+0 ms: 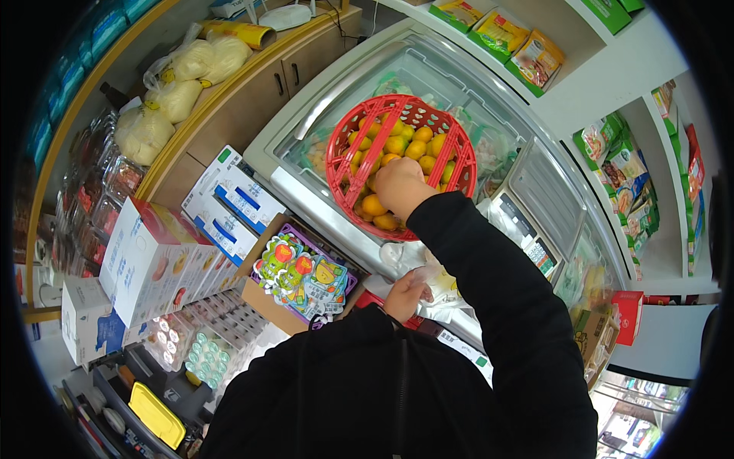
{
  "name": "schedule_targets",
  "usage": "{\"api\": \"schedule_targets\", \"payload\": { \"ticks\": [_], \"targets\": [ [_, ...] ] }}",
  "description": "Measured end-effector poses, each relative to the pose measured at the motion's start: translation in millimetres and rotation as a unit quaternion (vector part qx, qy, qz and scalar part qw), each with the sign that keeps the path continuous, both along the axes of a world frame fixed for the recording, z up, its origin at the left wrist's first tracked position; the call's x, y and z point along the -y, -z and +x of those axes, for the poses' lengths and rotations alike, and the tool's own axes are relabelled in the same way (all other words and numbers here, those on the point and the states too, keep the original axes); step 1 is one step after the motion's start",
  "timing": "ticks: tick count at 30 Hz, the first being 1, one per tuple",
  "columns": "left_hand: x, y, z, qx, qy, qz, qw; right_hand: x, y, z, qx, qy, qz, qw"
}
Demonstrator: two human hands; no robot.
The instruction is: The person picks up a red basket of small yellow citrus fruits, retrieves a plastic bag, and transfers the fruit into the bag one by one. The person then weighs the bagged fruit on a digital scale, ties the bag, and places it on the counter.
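Note:
A round red plastic basket (469, 166) with folded-over handles sits on the glass lid of a chest freezer and holds many yellow-orange citrus fruits (396, 144). My right hand (399, 185) reaches in among the fruits between the handles; its fingers are bent down and partly hidden, so whether it grips a fruit does not show. Near my chest, below the basket, my left hand (406, 295) is closed on the edge of a thin clear plastic bag (424, 274). White plastic bags (450, 294) lie beside it on the freezer's front edge.
The chest freezer (275, 137) spans the middle. Right of the basket stands a counter scale (523, 229). A cardboard box (261, 298) of colourful packets and stacked cartons (150, 258) are at the left. Shelves (602, 74) of packaged food line the right; bagged pale goods (146, 135) lie upper left.

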State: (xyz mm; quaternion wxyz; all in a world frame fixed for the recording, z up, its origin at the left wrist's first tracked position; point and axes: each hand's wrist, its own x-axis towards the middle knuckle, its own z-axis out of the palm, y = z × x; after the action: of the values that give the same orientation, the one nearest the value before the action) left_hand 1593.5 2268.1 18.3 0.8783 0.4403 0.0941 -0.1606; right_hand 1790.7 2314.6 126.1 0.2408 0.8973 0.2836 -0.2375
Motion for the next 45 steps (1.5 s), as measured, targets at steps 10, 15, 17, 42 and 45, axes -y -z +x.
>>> {"api": "schedule_targets", "payload": {
  "ticks": [10, 15, 17, 42, 45],
  "targets": [
    [-11.3, -10.0, 6.9, -0.034, 0.016, 0.013, 0.999, 164.5, -58.5, -33.7, -0.476, 0.302, 0.496, 0.66],
    [4.9, -12.2, 8.4, 0.0, -0.037, -0.031, 0.999, 220.0, 43.3, -95.0, -0.368, 0.582, 0.44, 0.577],
    [9.8, -13.0, 7.8, 0.028, -0.017, -0.029, 0.999, 227.2, 80.8, -104.3, -0.3, 0.707, 0.474, 0.431],
    [-2.5, -17.7, -6.2, 0.034, 0.079, -0.019, 0.996, 16.3, 26.4, -3.6, -0.049, -0.079, 0.148, 0.985],
    [-2.6, -15.3, -4.4, 0.044, 0.082, -0.049, 0.994, 27.1, 2.8, -4.8, -0.089, -0.054, 0.306, 0.946]
  ]
}}
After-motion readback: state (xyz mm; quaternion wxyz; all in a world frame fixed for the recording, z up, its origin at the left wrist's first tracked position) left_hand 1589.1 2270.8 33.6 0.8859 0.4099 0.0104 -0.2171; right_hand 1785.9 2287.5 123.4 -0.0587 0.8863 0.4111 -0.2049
